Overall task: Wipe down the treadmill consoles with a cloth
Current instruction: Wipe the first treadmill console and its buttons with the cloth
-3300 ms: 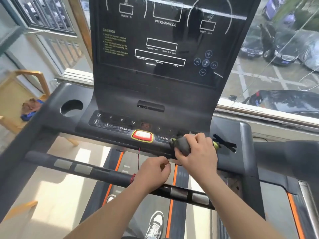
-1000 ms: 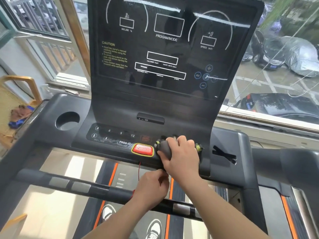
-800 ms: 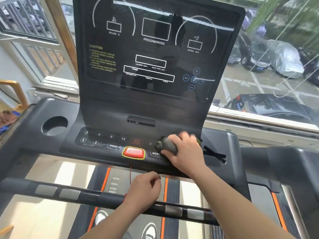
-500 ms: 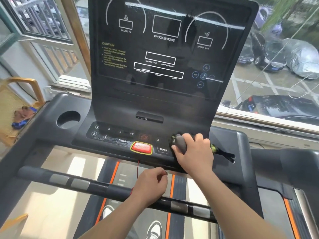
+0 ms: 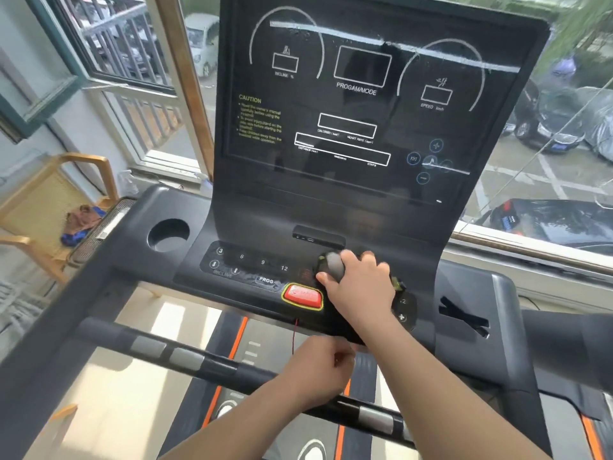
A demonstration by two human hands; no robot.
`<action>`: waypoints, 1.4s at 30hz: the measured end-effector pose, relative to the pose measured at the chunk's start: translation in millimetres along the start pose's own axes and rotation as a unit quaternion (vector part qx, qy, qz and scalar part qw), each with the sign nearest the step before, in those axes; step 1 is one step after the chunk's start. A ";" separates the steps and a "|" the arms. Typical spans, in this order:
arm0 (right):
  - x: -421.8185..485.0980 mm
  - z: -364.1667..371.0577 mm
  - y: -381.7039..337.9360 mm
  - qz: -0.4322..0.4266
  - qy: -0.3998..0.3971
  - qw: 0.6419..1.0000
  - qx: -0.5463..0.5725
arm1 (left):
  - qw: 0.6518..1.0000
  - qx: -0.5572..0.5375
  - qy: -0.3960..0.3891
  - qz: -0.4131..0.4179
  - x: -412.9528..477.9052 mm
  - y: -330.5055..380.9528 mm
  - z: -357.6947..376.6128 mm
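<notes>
Right hand [image 5: 360, 290] has fingers curled round a balled-up grey cloth [image 5: 333, 267], pressing it on the console [image 5: 252, 207] near its front edge, just right of the red button [image 5: 302, 295]. Left hand [image 5: 318, 370] is curled at the handlebar [image 5: 185, 358], can't tell if it's gripping anything.

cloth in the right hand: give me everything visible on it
The cloth is grey and soft-looking, bunched into a wad, with yellow-green bits showing at its left and right ends. The right hand grips it from above and hides most of it. It is pressed on the console's button panel, just up and right of the red button.
</notes>
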State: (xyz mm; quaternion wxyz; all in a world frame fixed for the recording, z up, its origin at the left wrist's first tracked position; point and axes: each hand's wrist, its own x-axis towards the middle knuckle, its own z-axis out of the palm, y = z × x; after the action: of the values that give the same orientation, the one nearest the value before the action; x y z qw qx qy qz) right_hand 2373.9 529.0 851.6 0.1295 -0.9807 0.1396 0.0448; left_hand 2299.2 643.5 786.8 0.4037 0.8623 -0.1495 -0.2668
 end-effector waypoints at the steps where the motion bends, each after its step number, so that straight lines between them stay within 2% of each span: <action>1: 3.6 0.2 -9.5 0.003 -0.003 1.000 0.003 | 1.000 -0.010 0.002 0.003 -3.4 -2.5 -8.3; 8: 17.3 14.4 -98.8 -0.043 -0.017 0.999 -0.021 | 0.997 -0.026 0.065 0.019 -34.9 -45.8 -89.7; 13: 26.2 30.6 -168.0 -0.064 -0.019 0.997 -0.030 | 0.984 -0.059 0.170 -0.001 -44.0 -86.0 -157.5; 17: 26.1 38.7 -209.6 -0.054 -0.035 0.997 -0.031 | 0.957 -0.081 0.276 -0.049 -41.5 -113.1 -212.0; 20: 15.7 46.0 -228.5 -0.052 -0.030 0.998 -0.036 | 0.939 -0.090 0.325 -0.071 -28.6 -130.6 -245.7; 22: 3.4 53.9 -235.8 -0.059 -0.009 0.997 -0.044 | 0.943 -0.084 0.313 -0.075 -15.0 -142.7 -261.5; 25: -10.0 65.1 -237.1 -0.081 0.006 0.995 -0.057 | 0.955 0.000 0.283 -0.087 2.3 -155.7 -271.8; 27: -4.9 69.4 -233.8 -0.098 0.033 0.993 -0.062 | 0.953 0.023 0.290 -0.088 8.1 -157.2 -275.3; 31: 31.5 55.8 -235.2 -0.069 0.003 0.996 -0.053 | 0.956 -0.020 0.284 -0.070 8.8 -164.5 -285.8; 35: 52.8 51.5 -253.3 -0.022 0.029 0.999 -0.023 | 0.964 -0.079 0.253 -0.038 4.8 -167.5 -294.1; 42: 29.5 64.8 -254.1 -0.078 0.031 0.996 -0.027 | 0.960 -0.112 0.255 -0.029 9.0 -172.5 -297.4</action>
State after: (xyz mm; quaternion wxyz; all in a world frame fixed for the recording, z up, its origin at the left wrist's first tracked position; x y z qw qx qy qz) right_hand 2471.2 774.2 846.9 0.1021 -0.9926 0.0654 0.0080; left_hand 2486.5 931.1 808.0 0.5145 0.8549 0.0137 -0.0648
